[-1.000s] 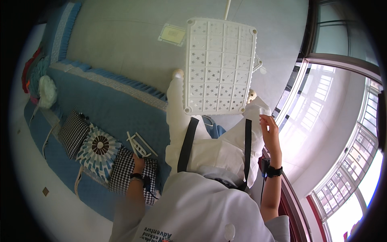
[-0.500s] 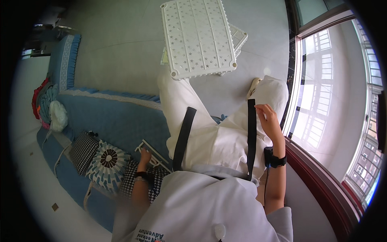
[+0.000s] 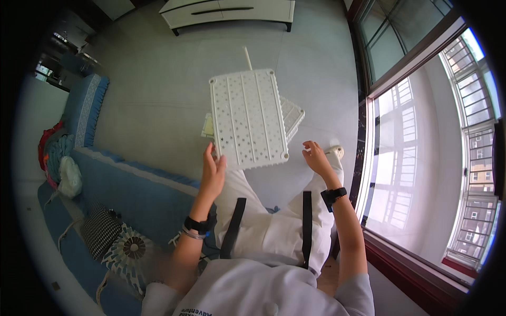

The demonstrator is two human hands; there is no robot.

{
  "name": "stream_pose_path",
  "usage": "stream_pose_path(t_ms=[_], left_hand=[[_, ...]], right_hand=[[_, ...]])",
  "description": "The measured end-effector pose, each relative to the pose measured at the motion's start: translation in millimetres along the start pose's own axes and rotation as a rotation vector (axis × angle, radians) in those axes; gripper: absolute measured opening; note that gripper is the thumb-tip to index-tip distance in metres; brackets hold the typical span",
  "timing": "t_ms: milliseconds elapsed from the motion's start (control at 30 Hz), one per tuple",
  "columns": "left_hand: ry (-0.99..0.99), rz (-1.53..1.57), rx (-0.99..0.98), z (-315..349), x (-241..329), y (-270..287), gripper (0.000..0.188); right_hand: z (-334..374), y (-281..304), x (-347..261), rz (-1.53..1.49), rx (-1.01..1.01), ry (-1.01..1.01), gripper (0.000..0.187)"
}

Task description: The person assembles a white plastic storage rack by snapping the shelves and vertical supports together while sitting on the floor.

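Note:
A white plastic shelf panel (image 3: 247, 121) with star-shaped holes and ribs lies in front of my legs, on top of another white slatted piece (image 3: 293, 117). My left hand (image 3: 212, 171) is at its near left corner, thumb over the edge and fingers along the side, spread apart; whether it bears on the panel I cannot tell. Past the near right corner, my right hand (image 3: 318, 158) hovers with loosely bent fingers, nothing in them, not touching the panel. A white rod (image 3: 246, 58) sticks out beyond the panel's far edge.
On my left is a blue-covered sofa (image 3: 142, 171) with a houndstooth cushion (image 3: 100, 231), a patterned cushion (image 3: 129, 247) and a plastic bag (image 3: 70, 176). A white cabinet (image 3: 226, 13) stands far ahead. Along the right runs a sliding glass door (image 3: 400, 152).
My left hand has left the white tubes on the sofa and moved forward to the panel's corner. My right hand has moved forward from my thigh. The view has shifted, showing more floor ahead.

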State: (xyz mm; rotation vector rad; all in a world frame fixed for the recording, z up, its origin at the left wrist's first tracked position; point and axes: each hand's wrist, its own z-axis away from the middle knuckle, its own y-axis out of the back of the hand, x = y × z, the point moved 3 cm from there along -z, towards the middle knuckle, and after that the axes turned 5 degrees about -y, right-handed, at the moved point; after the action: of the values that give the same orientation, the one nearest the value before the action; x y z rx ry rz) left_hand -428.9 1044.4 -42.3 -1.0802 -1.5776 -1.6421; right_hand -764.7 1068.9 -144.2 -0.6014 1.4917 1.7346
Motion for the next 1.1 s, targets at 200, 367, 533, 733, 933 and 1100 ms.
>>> stream_pose_path(t_ms=[200,367,533,733,933,1100], left_hand=[[-0.014,-0.023,0.036,-2,-13,-21,0.060],[0.174,0.185,0.023,9,-19,-16,0.059],[0.237,0.188,-0.013,4,-15,-7,0.054],[0.164,0.180,0.118,-1,-22,1,0.040],[0.187,0.310,-0.061,-5,19,-13,0.038],[-0.038,0.160,-0.073,-15,-2,-37,0.035]], right_hand=[[-124,-24,7,0.233,0.028,-0.084,0.038],[-182,-42,20,0.563,0.105,-0.203,0.054],[-196,-37,32,0.453,-0.123,-0.340,0.058],[-137,-26,73,0.321,-0.327,-0.400,0.067],[-13,-43,173,0.139,-0.658,-0.536,0.067],[24,-19,209,-0.081,-0.498,-0.542,0.036]])
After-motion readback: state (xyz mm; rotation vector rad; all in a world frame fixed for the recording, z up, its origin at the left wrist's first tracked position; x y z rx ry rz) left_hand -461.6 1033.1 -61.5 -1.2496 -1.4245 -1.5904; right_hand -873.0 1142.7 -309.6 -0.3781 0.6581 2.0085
